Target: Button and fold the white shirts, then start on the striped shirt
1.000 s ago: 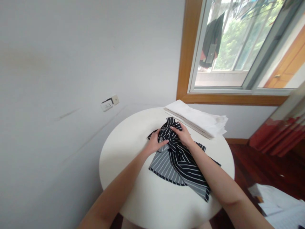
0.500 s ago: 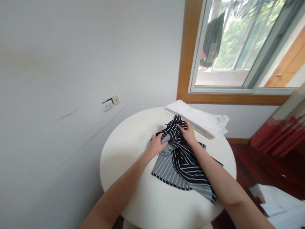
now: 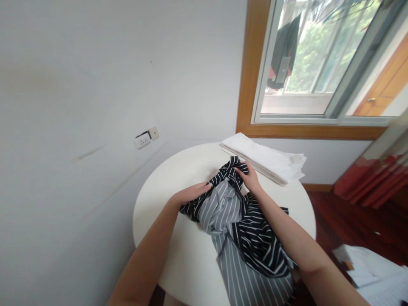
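A black garment with white stripes (image 3: pixel 223 208) lies crumpled on the round white table (image 3: pixel 153 212), its grey striped inner side showing in the middle and toward me. My left hand (image 3: pixel 193 193) grips the garment's upper left edge, the fingertips lying over the black cloth. On the far side my right hand (image 3: pixel 250 176) pinches a bunched part of the same cloth between thumb and fingers. The lower part of the garment spreads down over the table's near edge, partly behind my right forearm. Which kind of garment it is cannot be made out.
Folded white sheets (image 3: pixel 264 157) lie at the table's back right, close to my right hand. A wall with a socket (image 3: pixel 142 140) stands to the left. White papers (image 3: pixel 369 265) are low at the right, and a red curtain (image 3: pixel 372 178) hangs beside the window.
My left hand has moved left, drawing the garment's upper edge outward and exposing more of the grey inner side. The lower cloth has slid toward me. My right hand has barely moved.
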Demonstrator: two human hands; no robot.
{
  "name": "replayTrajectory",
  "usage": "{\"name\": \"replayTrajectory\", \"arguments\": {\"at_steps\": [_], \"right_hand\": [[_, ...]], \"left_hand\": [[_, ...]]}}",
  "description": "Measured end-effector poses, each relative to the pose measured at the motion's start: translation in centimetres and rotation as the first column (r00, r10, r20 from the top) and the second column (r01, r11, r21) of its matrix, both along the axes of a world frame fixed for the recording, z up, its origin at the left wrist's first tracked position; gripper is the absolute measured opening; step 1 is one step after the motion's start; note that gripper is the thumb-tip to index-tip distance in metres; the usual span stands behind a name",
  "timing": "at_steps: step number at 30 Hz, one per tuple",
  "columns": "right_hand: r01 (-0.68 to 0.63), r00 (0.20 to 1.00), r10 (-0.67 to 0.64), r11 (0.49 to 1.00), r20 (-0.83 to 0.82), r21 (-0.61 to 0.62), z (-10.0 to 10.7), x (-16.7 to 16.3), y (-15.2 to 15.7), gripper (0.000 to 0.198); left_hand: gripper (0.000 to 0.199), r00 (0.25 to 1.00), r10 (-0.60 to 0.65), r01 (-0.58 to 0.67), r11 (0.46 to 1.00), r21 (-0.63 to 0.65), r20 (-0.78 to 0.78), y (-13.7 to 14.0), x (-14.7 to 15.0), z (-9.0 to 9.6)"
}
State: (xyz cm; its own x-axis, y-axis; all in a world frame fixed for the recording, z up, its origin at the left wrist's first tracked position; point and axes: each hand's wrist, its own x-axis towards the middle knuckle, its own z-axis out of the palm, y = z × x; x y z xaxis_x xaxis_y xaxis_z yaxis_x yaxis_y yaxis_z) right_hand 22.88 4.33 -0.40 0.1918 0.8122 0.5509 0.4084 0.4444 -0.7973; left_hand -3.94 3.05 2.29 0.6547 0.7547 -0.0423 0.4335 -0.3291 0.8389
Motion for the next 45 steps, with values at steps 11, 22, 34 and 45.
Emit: {"name": "replayTrajectory", "arguments": {"at_steps": [11, 22, 34, 45], "right_hand": [[0.183, 0.977, -0.188, 0.982, 0.101, 0.052, -1.4, 2.3, 1.3, 0.034], [0.237, 0.959, -0.243, 0.970, 0.143, 0.059, -2.1, 2.5, 1.9, 0.032], [-0.125, 0.924, 0.110, 0.992, 0.366, 0.017, -1.7, -0.3, 0.5, 0.022], [-0.003, 0.977, 0.013, 0.999, 0.212, -0.047, -1.3, 1.2, 1.8, 0.026]], "left_hand": [[0.068, 0.996, -0.074, 0.059, 0.957, 0.283, 0.043, -1.8, 3.9, -1.4], [0.092, 0.985, -0.029, 0.100, 0.901, 0.422, -0.170, -3.4, 5.2, -1.6], [0.067, 0.884, -0.438, 0.434, 0.899, -0.063, -0.162, -2.2, 1.1, 2.1], [0.051, 0.982, 0.140, -0.037, 0.794, 0.607, -0.123, -0.4, 3.6, -2.3]]}}
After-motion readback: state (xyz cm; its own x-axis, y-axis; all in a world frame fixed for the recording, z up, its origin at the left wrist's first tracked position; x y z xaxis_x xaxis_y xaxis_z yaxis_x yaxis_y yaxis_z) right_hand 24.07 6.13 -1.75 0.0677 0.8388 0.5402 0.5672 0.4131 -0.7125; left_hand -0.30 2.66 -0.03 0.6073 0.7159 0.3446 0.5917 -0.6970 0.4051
